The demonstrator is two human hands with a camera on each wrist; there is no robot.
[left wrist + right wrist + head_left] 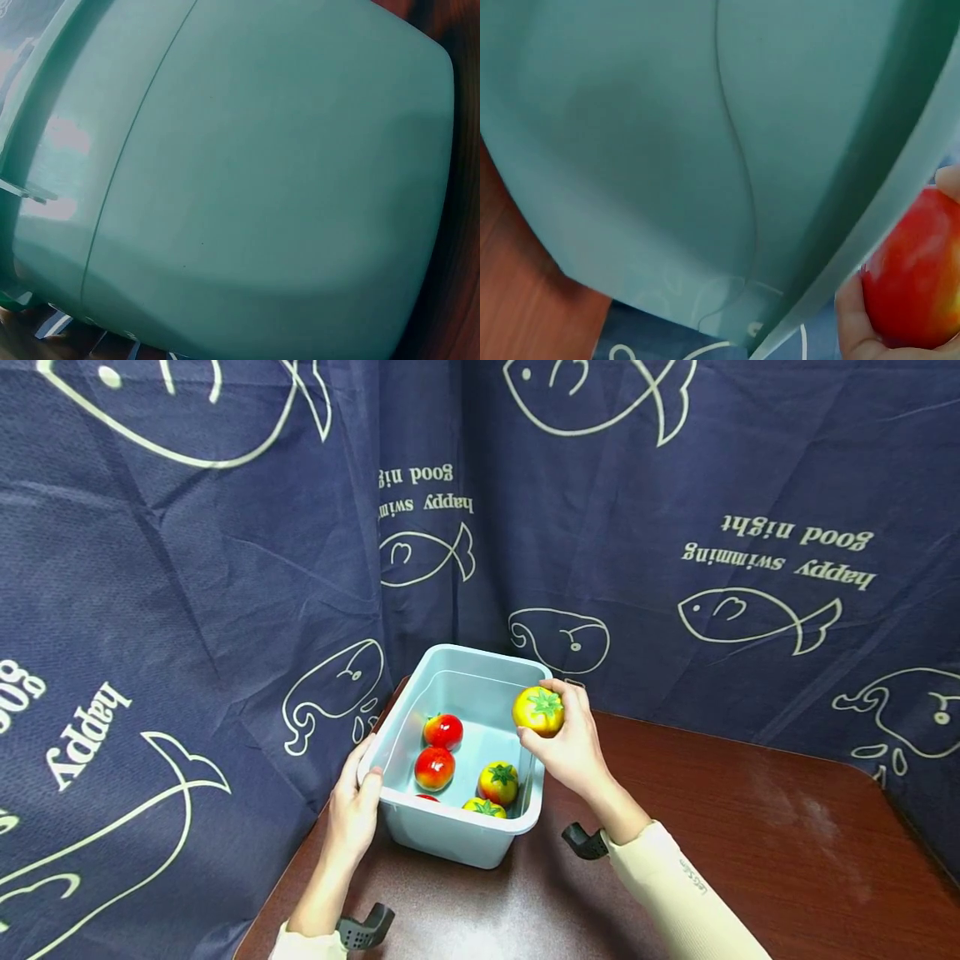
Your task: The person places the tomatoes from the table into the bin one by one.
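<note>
A light blue plastic bin (pixel 450 837) stands on the table, its outer wall filling most of both wrist views. At the bin's left front corner my left hand (pixel 352 814) grips the rim, thumb on top. My right hand (pixel 576 750) holds a yellow tomato (pixel 538 711) with a green star-shaped top above the bin's right rim; its red side shows in the right wrist view. Inside the bin lie a red tomato (pixel 443 732), another red tomato (pixel 434 768), a yellow-red tomato (pixel 498 782) and a yellow tomato (pixel 484 808) partly hidden by the front wall. A further red one barely shows.
The brown wooden table (pixel 720 827) extends to the right of the bin. Dark blue curtains (pixel 630 510) with white fish drawings hang behind and to the left, close to the bin. Black wrist mounts (pixel 585 842) sit on both wrists.
</note>
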